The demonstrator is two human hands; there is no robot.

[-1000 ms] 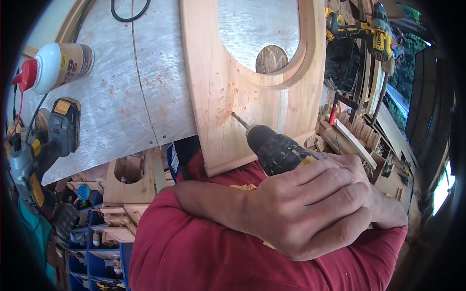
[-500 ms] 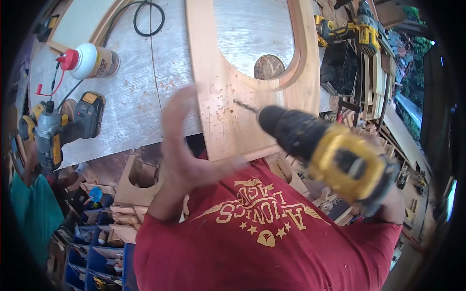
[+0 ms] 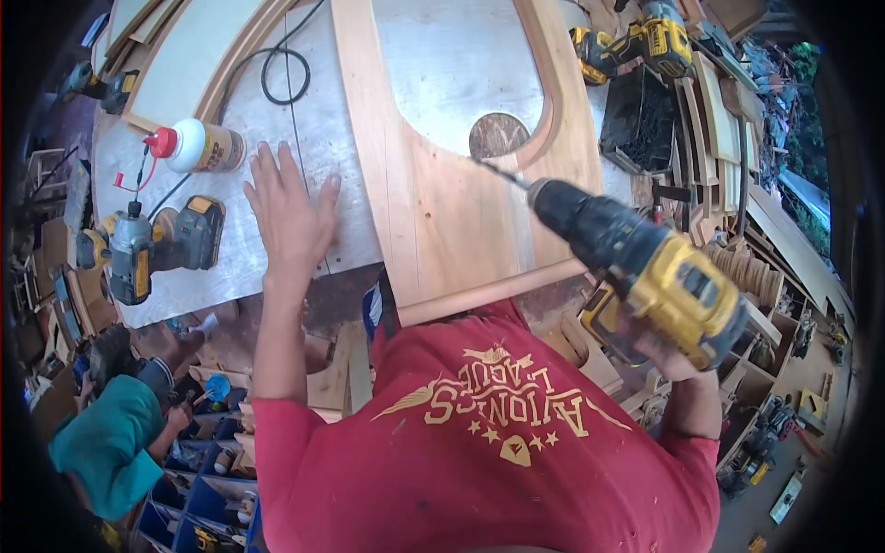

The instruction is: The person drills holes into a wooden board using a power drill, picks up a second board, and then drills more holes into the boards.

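Observation:
My right hand (image 3: 671, 355) is wrapped around the grip of a yellow and black cordless drill (image 3: 650, 267). The drill's long bit (image 3: 501, 171) points up and left, over the wooden frame (image 3: 456, 217). That frame is pale wood with a large rounded opening, and a small dark hole shows near its left side. To the left of it, my left hand (image 3: 293, 214) is open over the metal tabletop (image 3: 346, 235), palm down with fingers stretched out. A white glue bottle (image 3: 207, 146) with a red cap lies close to its fingertips.
An impact driver (image 3: 134, 253) stands at the table's left edge. A black cable (image 3: 267, 78) loops behind the bottle, near another curved wooden piece (image 3: 194, 55). More drills (image 3: 664, 41) sit at the right rear. A person in a teal shirt (image 3: 115, 442) is at lower left, beside blue bins (image 3: 217, 498).
My left hand has moved left and away from me, off the frame's near side to the tabletop. Wood shavings on the frame are gone. The drill has shifted slightly right.

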